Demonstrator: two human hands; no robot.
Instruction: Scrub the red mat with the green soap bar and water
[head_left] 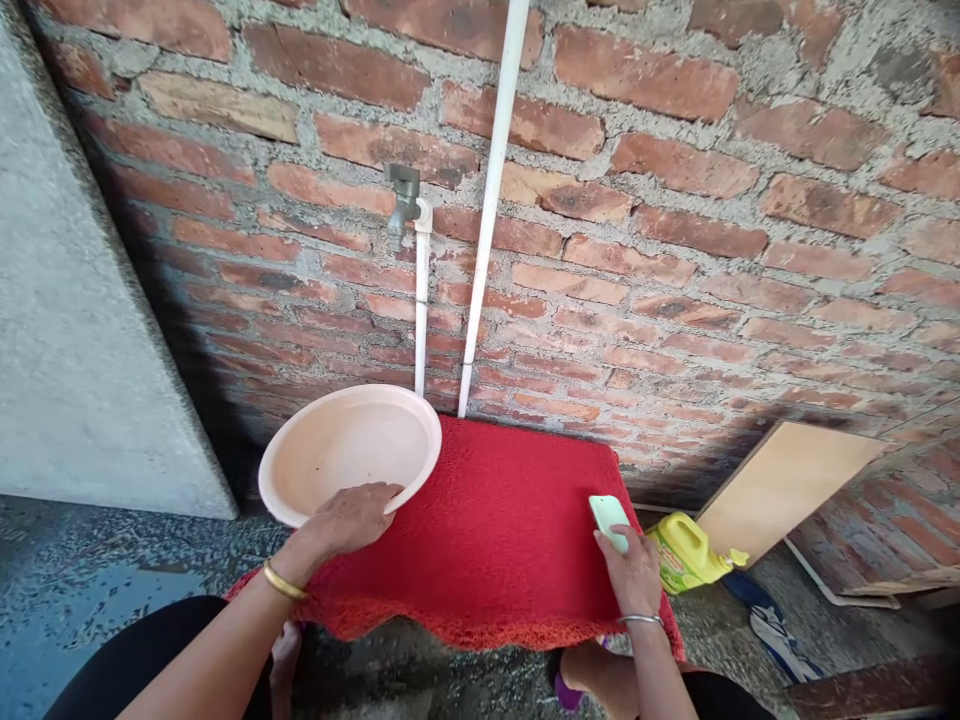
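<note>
The left hand [356, 520] is partly closed, its fingers bent over the near rim of a pale pink basin [352, 440]; the thumb's place under or along that rim cannot be made out. The right hand [634, 575] is narrowed around a flat, pale green object [606, 512] with rounded corners, holding its near end between thumb and fingers while the far end sticks out toward the wall. A gold bangle [283, 582] circles the left wrist and a silver bangle [641, 619] the right.

The basin is at the left end of the red cloth-covered tabletop [510, 520], reaching out past its left edge; a few dark specks show inside it. The green object is over the right end of the same tabletop, well apart from the basin. The cloth hangs in loose folds along the near side.

Behind rises a rough brick wall [675, 260], with a tap [403, 205] on a short white pipe [421, 310] and a tall white pipe [491, 200] just beside it. A grey slab [82, 280] stands at the left above a wet floor [135, 570]. To the right, a yellow jug [686, 550] sits just past the cloth, near a leaning tan board [787, 490].
</note>
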